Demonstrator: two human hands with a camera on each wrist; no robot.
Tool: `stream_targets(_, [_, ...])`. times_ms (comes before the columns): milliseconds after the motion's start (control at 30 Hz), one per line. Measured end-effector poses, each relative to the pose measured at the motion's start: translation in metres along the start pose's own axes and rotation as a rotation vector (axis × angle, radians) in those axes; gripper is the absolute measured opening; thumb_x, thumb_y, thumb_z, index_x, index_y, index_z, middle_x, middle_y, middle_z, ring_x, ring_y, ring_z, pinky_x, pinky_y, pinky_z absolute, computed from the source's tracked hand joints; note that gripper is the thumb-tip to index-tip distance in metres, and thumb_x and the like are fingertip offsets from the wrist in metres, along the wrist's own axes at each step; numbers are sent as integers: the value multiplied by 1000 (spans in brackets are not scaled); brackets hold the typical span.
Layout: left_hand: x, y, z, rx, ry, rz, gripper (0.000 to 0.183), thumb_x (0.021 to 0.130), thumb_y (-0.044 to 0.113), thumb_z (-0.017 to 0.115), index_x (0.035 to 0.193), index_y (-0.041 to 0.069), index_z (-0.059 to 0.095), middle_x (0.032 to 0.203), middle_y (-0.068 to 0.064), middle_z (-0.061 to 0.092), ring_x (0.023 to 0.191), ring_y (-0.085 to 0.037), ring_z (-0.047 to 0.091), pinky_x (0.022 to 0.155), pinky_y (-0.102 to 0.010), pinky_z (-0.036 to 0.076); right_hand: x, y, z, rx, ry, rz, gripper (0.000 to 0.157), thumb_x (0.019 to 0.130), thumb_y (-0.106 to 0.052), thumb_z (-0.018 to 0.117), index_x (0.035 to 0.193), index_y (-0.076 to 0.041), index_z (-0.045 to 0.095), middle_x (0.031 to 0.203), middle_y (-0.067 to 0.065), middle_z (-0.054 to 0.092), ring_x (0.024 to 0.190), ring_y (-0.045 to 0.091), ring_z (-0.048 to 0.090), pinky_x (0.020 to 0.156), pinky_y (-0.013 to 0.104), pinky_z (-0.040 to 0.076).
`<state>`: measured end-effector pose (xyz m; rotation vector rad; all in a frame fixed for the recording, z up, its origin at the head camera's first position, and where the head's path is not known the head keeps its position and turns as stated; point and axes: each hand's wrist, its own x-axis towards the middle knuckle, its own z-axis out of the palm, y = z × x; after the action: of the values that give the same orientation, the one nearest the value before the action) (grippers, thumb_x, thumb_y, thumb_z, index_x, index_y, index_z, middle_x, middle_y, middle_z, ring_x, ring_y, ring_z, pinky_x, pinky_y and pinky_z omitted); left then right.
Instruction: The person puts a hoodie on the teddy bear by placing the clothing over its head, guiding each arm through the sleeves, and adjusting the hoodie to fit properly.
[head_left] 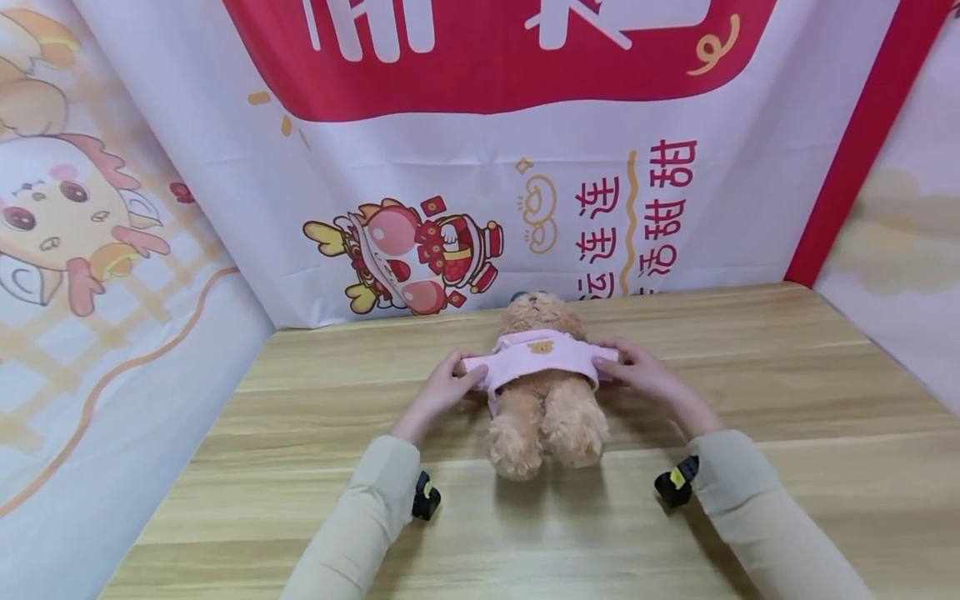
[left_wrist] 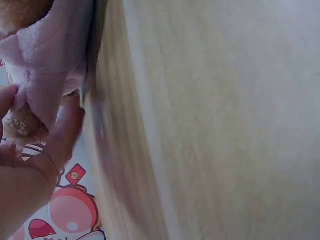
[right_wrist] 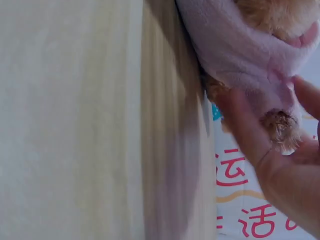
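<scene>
A fluffy brown teddy bear (head_left: 542,396) in a pale pink shirt (head_left: 542,358) lies with its feet toward me and its head near the backdrop. My left hand (head_left: 447,383) grips the sleeve-covered arm on the bear's left side as I see it. On the other side, my right hand (head_left: 643,372) pinches the opposite sleeve. In the left wrist view, thumb and fingers of the left hand (left_wrist: 42,160) close round the pink sleeve (left_wrist: 42,95). Brown fur (right_wrist: 280,125) pokes out of the cuff beside my right hand (right_wrist: 280,170) in the right wrist view.
The bear is on a wood-grain table (head_left: 300,467). Behind it hangs a white and red printed cloth (head_left: 480,150) meeting the table's far edge. A printed cloth (head_left: 97,250) also hangs along the left side, and another (head_left: 900,217) on the right.
</scene>
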<state>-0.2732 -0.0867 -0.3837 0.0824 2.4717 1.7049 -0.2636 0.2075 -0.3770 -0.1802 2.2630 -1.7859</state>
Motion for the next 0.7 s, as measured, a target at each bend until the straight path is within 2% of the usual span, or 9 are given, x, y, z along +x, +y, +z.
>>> stream_targets(33, [0,-1,0,-17,-8,4,34,94,14,56,125,1,51,101,-16,56,80,-19,62,75,-37,58,0,0,0,13,-6,7,52,97,-18,51,141,5,33,126,26,50,87,3,59,91,35,53])
stream_targets(133, [1,0,-1,42,29,34,32,94,14,57,123,0,54,103,-18,58,85,-17,60,78,-29,56,2,1,-1,38,27,26,53,95,-11,54,141,6,35,120,22,56,81,-1,62,87,28,55])
stream_targets(267, [-1,3,-1,126,90,53,30,93,15,58,120,1,58,91,-11,59,88,-17,56,74,-20,47,2,3,-3,30,101,44,50,92,-8,58,137,8,41,114,19,62,76,-3,62,81,23,56])
stream_targets(367, [-1,4,-1,87,94,44,29,93,11,57,119,-3,58,88,-10,57,82,-15,56,73,-24,51,2,4,-6,-27,123,40,48,91,-8,60,133,10,45,111,17,65,75,-4,61,78,21,56])
stream_targets(467, [0,4,-1,30,90,24,28,94,7,54,119,-5,57,97,-15,60,77,-11,56,76,-30,55,2,3,-8,-77,129,44,46,91,-9,61,131,11,47,107,15,66,74,-4,60,76,21,56])
stream_targets(500, [1,4,-1,23,87,20,28,94,6,53,119,-6,56,101,-18,61,77,-11,56,77,-31,55,2,2,-8,-96,129,46,46,91,-9,61,130,11,48,110,18,65,74,-3,60,76,21,56])
stream_targets(600, [2,4,-1,25,75,16,28,95,6,52,120,-6,55,105,-20,60,78,-11,56,78,-30,54,3,2,-9,-105,131,53,45,91,-10,60,130,11,48,114,22,62,75,-3,59,76,21,56])
stream_targets(700, [1,3,-1,18,51,17,30,95,7,51,122,-6,53,107,-21,59,79,-13,56,78,-30,54,3,4,-10,-81,114,34,47,92,-10,60,131,12,46,111,18,64,76,-4,59,76,20,55])
